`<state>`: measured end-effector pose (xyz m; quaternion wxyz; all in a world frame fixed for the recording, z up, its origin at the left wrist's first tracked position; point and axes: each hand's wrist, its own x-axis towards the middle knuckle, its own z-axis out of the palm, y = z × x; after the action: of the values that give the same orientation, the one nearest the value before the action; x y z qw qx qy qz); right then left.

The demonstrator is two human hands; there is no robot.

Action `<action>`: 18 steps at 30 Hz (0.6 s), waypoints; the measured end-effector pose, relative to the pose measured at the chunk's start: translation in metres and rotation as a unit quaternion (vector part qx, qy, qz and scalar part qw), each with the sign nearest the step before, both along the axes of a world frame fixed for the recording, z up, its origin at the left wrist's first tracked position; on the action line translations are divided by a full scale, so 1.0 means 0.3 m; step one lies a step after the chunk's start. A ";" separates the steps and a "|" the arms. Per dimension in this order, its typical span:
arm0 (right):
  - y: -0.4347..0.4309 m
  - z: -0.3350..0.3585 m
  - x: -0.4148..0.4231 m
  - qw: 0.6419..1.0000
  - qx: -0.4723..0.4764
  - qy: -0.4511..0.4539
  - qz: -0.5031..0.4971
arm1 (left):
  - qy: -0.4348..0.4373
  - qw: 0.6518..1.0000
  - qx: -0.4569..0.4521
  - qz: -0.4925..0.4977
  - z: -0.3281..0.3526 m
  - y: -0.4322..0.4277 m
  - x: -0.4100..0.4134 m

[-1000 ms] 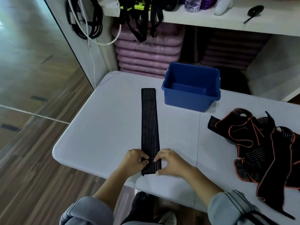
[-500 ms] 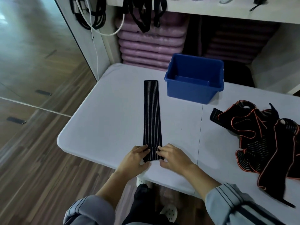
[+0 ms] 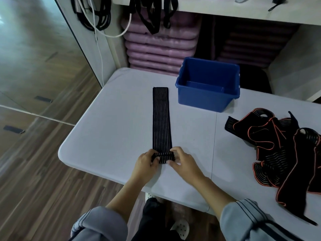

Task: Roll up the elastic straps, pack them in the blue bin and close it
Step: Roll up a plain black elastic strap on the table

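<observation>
A long, flat elastic strap [image 3: 161, 119], black and ribbed with thin pale lines running lengthwise, is lying straight along the smooth white worktop [image 3: 107, 136]. Its squared far end is sitting just beside the left front corner of the blue bin [image 3: 206, 101]. Its near end is curling up into a small tight roll close to the worktop's front edge. The left hand [image 3: 145, 165] is gripping the roll's left end with fingers curled round it, and the right hand [image 3: 183, 162] is pinching the right end between thumb and fingertips. The blue bin, a rectangular hard-plastic tub with a lipped rim and sloping walls, is standing open at the back of the worktop, its bare blue floor showing inside. To the right, more straps [image 3: 281, 153], black with orange edging, are lying in a loose tangled heap on the worktop, apart from the bin. Behind, padded purple mats [image 3: 159, 49] are lying stacked under a white shelf [image 3: 225, 13], with black bands hanging from it
</observation>
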<state>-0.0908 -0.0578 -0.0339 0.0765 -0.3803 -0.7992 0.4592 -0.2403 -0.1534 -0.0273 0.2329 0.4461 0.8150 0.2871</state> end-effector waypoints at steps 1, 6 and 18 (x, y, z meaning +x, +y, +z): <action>0.005 -0.006 -0.010 0.999 -0.009 -0.001 -0.034 | -0.013 1.000 -0.006 0.021 -0.004 0.010 -0.001; 0.016 -0.030 -0.059 0.988 -0.035 -0.017 -0.147 | -0.036 0.996 -0.013 0.081 -0.020 0.038 0.001; 0.060 -0.018 -0.052 0.980 0.195 0.001 0.048 | 0.080 0.997 -0.011 -0.018 -0.020 0.058 -0.039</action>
<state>-0.1063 -0.0399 -0.0394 0.1281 -0.3186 -0.8908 0.2977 -0.2518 -0.1361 -0.0333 0.1769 0.4798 0.8260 0.2373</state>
